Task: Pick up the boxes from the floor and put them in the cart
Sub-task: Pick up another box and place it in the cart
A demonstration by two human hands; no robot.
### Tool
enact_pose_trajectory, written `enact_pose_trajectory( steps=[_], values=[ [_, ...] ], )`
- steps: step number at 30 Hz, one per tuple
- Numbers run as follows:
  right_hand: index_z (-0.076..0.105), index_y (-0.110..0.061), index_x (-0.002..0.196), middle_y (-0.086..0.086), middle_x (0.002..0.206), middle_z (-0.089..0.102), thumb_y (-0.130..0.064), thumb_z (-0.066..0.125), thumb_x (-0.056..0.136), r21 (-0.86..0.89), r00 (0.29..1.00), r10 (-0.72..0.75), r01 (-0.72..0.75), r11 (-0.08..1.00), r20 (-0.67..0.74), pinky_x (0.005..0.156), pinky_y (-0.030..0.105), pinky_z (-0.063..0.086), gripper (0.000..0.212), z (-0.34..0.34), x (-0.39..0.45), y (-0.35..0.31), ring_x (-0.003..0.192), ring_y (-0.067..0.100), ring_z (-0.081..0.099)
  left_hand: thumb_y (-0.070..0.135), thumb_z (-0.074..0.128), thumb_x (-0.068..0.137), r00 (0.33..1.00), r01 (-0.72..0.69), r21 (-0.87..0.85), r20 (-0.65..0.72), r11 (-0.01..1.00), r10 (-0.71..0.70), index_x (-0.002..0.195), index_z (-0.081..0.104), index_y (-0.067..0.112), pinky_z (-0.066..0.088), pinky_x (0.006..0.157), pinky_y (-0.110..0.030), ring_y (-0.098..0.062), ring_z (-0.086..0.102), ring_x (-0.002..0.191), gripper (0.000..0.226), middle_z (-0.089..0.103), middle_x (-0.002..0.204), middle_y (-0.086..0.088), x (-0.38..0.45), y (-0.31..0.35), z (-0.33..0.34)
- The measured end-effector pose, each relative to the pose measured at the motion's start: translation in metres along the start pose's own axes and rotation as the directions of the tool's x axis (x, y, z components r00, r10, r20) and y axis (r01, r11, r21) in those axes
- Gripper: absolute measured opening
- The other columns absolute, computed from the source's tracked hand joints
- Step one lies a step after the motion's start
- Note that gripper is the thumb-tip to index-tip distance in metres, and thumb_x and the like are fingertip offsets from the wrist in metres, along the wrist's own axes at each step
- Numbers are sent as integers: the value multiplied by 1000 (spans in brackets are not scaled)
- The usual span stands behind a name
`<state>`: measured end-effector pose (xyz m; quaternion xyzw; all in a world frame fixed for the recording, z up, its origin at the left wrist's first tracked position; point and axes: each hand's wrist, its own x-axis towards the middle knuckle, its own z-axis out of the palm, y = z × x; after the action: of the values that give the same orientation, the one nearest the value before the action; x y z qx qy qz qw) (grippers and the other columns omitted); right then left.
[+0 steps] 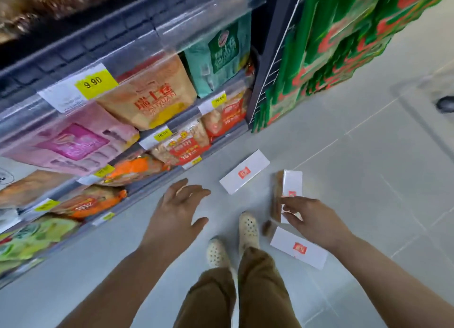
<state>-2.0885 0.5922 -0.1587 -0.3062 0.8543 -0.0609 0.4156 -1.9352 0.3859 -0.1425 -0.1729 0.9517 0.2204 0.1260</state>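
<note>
Down at floor level on the right, the right hand (312,219) reaches over the middle box (291,190), thumb and fingertips closing on its near end; whether it already grips or only touches I cannot tell for certain. That box stands on its long edge, white face to the right and brown side to the left, so it offers two flat faces to pinch between thumb and fingers. It looks like a slim carton with a glossy white wrap: probably light and stiff, somewhat slick, so a hold across the narrow thickness near the middle should steady it better than one at the end.

Just nearer, partly under the right forearm, a second box (298,248) lies flat with its red label up. Farther off and to the left, the far box (244,175) also lies flat; flat ones will likely need a fingertip worked under an edge first.

Left of these, the left hand (178,212) hovers spread and empty above the floor (356,180), near the base of the shelves (118,121) of packaged goods. No cart is in view.
</note>
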Motion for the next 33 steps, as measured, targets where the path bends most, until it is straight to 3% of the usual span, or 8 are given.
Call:
enact_pose_trajectory(
  steps=[5, 8, 12, 18, 24, 26, 30, 33],
  values=[
    [50, -29, 122, -2, 125, 58, -24, 44, 90, 71, 996, 84, -83, 994, -3, 92, 36, 46, 33, 33, 55, 38, 112, 19, 55, 11, 69, 74, 987, 157, -158, 45, 975, -152, 117, 56, 11, 32, 105, -46, -33, 35, 130, 45, 57, 125, -9, 47, -23, 67],
    [50, -26, 123, 2, 124, 58, -22, 45, 90, 51, 997, 81, -80, 995, -14, 92, 37, 47, 34, 59, 102, 61, 110, 23, 56, 15, 62, 80, 981, 192, -149, 64, 970, -184, 125, 49, 14, 26, 111, -44, -28, 23, 136, 46, 49, 134, -6, 72, -48, 119],
    [41, -25, 130, 6, 132, 50, -18, 43, 91, -28, 998, 56, -55, 998, 17, 93, 32, 41, 40, 103, 176, 88, 116, 25, 50, 16, 60, 83, 979, 193, -142, 98, 971, -180, 129, 43, 15, 21, 112, -38, -26, 19, 137, 50, 45, 137, -4, 107, -80, 197],
    [29, -23, 137, 5, 145, 30, -9, 48, 87, -81, 1000, -18, 18, 997, -2, 102, 41, 37, 56, 171, 285, 132, 131, 27, 29, 26, 54, 86, 966, 201, -73, 183, 977, -185, 137, 27, 20, 13, 113, -32, -23, 10, 139, 58, 28, 147, 0, 175, -122, 318],
    [7, -33, 141, -2, 154, -5, -2, 51, 85, -313, 997, -64, 45, 949, -52, 108, 45, 29, 78, 210, 362, 168, 140, 30, -1, 41, 72, 69, 929, 269, -86, 285, 959, -235, 140, 1, 27, 27, 109, -47, -28, 2, 139, 102, 2, 152, -3, 222, -130, 412],
    [-3, -38, 140, -3, 153, -14, 2, 50, 84, -398, 993, -89, 50, 916, -80, 111, 46, 22, 86, 216, 381, 176, 140, 33, -6, 46, 77, 59, 918, 284, -87, 312, 955, -244, 140, -7, 24, 23, 111, -48, -31, 0, 139, 118, -3, 151, -6, 235, -131, 434],
    [-15, -39, 137, 0, 151, -23, 5, 48, 82, -506, 990, -131, 86, 858, -54, 111, 51, 21, 95, 219, 409, 178, 138, 41, -9, 50, 79, 53, 910, 310, -23, 296, 951, -289, 139, -13, 18, 16, 112, -45, -32, 5, 137, 129, 1, 148, -8, 247, -131, 456],
    [-12, -42, 136, 4, 152, -15, 6, 50, 77, -533, 984, -163, 100, 840, -73, 101, 51, 35, 99, 221, 419, 175, 134, 45, 4, 44, 76, 61, 924, 312, 19, 228, 950, -308, 128, -20, 22, 18, 110, -42, -31, 19, 130, 120, 15, 141, -11, 249, -128, 461]
  ],
)
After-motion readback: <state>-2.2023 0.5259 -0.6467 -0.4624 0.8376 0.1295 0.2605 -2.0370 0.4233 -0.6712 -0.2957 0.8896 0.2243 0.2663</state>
